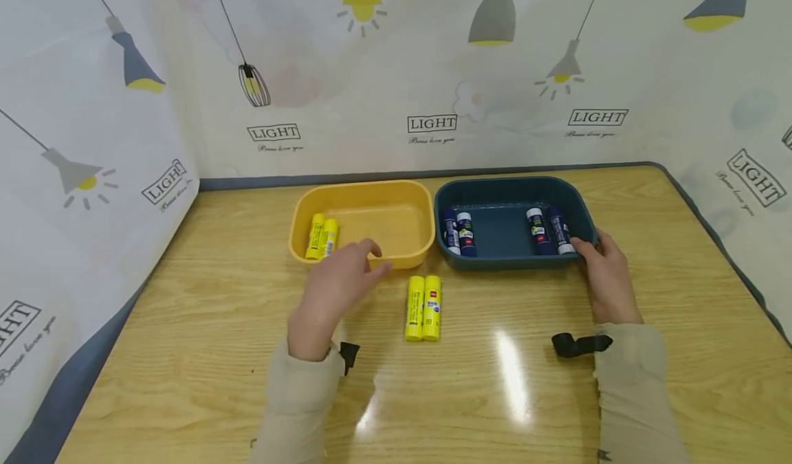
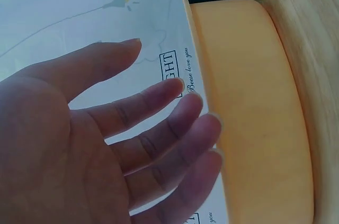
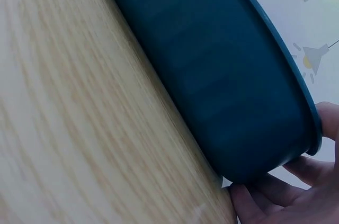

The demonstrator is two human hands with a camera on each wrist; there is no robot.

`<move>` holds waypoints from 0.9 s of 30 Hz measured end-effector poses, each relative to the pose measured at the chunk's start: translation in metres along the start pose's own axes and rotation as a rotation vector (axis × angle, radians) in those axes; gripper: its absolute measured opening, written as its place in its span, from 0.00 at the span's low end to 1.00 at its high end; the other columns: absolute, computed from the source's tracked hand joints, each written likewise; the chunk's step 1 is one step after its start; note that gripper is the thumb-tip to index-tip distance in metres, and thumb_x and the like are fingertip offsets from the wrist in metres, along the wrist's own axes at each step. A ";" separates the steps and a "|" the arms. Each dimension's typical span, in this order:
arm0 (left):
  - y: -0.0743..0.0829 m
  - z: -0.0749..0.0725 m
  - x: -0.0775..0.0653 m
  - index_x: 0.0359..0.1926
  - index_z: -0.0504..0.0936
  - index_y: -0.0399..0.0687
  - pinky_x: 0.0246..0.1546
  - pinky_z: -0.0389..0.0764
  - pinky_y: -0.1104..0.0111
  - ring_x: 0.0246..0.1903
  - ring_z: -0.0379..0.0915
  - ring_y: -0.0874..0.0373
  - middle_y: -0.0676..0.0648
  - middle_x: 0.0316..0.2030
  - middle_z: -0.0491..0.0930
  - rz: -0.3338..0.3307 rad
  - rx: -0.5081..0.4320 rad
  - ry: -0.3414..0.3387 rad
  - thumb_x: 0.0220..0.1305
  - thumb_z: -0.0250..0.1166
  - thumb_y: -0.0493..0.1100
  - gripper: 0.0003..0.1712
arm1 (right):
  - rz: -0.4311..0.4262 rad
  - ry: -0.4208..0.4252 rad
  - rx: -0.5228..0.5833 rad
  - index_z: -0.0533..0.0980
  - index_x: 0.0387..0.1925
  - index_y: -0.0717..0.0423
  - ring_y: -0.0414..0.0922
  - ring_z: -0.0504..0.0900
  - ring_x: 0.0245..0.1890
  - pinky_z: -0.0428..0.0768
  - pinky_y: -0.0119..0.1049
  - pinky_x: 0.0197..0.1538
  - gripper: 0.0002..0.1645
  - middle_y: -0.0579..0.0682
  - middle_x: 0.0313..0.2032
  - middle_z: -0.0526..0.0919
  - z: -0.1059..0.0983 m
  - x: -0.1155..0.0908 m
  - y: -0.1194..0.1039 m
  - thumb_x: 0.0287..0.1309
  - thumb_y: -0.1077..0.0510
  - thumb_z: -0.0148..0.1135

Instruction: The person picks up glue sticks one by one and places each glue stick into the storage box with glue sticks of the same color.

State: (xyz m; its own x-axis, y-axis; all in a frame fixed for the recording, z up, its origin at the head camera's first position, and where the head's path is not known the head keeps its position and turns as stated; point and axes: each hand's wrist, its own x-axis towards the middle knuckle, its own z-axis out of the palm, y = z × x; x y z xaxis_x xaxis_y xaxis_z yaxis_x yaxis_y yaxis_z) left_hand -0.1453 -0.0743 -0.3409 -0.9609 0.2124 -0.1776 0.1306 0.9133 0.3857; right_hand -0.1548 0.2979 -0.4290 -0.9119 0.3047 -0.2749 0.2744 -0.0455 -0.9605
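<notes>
My left hand point(image 1: 337, 289) hovers over the front edge of the yellow bin point(image 1: 383, 261), fingers relaxed and holding nothing; the left wrist view shows its palm and spread fingers point(image 2: 159, 139). At its front right corner, the dark blue bin point(image 1: 507, 263) is gripped by my right hand point(image 1: 606, 278). In the right wrist view the thumb point(image 3: 329, 121) laps over the rim while fingers point(image 3: 246, 205) press the outer wall low down. Two yellow glue sticks point(image 1: 416, 309) stand or lie side by side on the table in front of the bins.
Two more yellow glue sticks point(image 1: 330, 237) lean in the yellow bin's left end. Navy glue sticks point(image 1: 465, 234) sit in pairs at both ends of the blue bin. The bins stand side by side on the wooden table point(image 1: 482, 395), near a lamp-print backdrop point(image 1: 371, 86).
</notes>
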 end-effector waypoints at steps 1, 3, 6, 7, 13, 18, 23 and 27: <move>0.000 0.001 -0.001 0.47 0.75 0.51 0.20 0.69 0.69 0.22 0.68 0.60 0.54 0.24 0.72 -0.001 0.001 0.005 0.59 0.56 0.59 0.21 | -0.003 0.004 0.005 0.49 0.68 0.48 0.41 0.56 0.62 0.54 0.37 0.63 0.41 0.51 0.66 0.51 -0.001 0.002 0.002 0.58 0.44 0.53; 0.001 0.002 -0.002 0.47 0.75 0.51 0.20 0.69 0.69 0.22 0.68 0.60 0.54 0.25 0.73 -0.001 0.005 0.009 0.58 0.56 0.58 0.22 | -0.012 0.006 0.022 0.50 0.67 0.48 0.41 0.56 0.62 0.54 0.36 0.63 0.42 0.51 0.66 0.52 -0.002 0.006 0.007 0.56 0.43 0.55; 0.002 0.003 -0.003 0.48 0.75 0.51 0.22 0.69 0.69 0.24 0.68 0.60 0.54 0.26 0.73 -0.004 0.008 0.013 0.58 0.57 0.58 0.22 | -0.021 0.014 0.030 0.52 0.67 0.46 0.41 0.57 0.61 0.55 0.35 0.62 0.42 0.50 0.65 0.54 -0.004 0.013 0.016 0.54 0.42 0.57; 0.002 0.003 -0.003 0.48 0.75 0.51 0.22 0.69 0.69 0.24 0.68 0.60 0.54 0.27 0.74 -0.005 0.007 0.014 0.58 0.57 0.58 0.22 | -0.021 0.015 0.041 0.52 0.67 0.46 0.41 0.58 0.61 0.55 0.35 0.62 0.42 0.50 0.65 0.54 -0.005 0.015 0.018 0.54 0.42 0.57; 0.004 0.004 -0.005 0.49 0.74 0.52 0.24 0.70 0.69 0.26 0.69 0.61 0.55 0.29 0.74 -0.014 -0.002 0.011 0.59 0.56 0.59 0.22 | -0.020 0.006 0.036 0.51 0.67 0.47 0.41 0.57 0.61 0.54 0.36 0.62 0.42 0.51 0.66 0.53 -0.002 0.010 0.013 0.55 0.43 0.56; 0.006 0.008 -0.004 0.49 0.74 0.52 0.23 0.70 0.69 0.25 0.68 0.60 0.55 0.28 0.74 -0.009 -0.017 -0.004 0.58 0.56 0.59 0.23 | -0.027 -0.004 0.035 0.51 0.67 0.48 0.40 0.58 0.60 0.57 0.33 0.61 0.42 0.52 0.65 0.53 -0.001 0.006 0.010 0.56 0.44 0.56; 0.007 0.016 0.000 0.50 0.74 0.51 0.25 0.70 0.69 0.26 0.68 0.59 0.55 0.29 0.74 0.008 -0.037 -0.037 0.58 0.57 0.60 0.24 | -0.038 -0.007 0.050 0.51 0.67 0.47 0.41 0.58 0.60 0.56 0.34 0.61 0.42 0.52 0.65 0.53 -0.007 0.014 0.017 0.54 0.43 0.57; 0.011 0.020 0.002 0.50 0.74 0.52 0.26 0.70 0.68 0.27 0.69 0.59 0.55 0.29 0.74 0.012 -0.034 -0.065 0.58 0.57 0.59 0.24 | -0.038 -0.008 0.049 0.51 0.67 0.47 0.40 0.59 0.60 0.57 0.33 0.61 0.42 0.52 0.65 0.53 -0.006 0.014 0.017 0.55 0.43 0.57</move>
State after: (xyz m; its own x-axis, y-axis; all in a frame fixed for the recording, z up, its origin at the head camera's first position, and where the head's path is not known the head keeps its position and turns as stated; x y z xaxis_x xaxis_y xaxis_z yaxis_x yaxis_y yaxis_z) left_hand -0.1404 -0.0568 -0.3554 -0.9414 0.2459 -0.2309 0.1321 0.8986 0.4184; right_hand -0.1614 0.3076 -0.4491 -0.9238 0.2994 -0.2388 0.2249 -0.0805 -0.9711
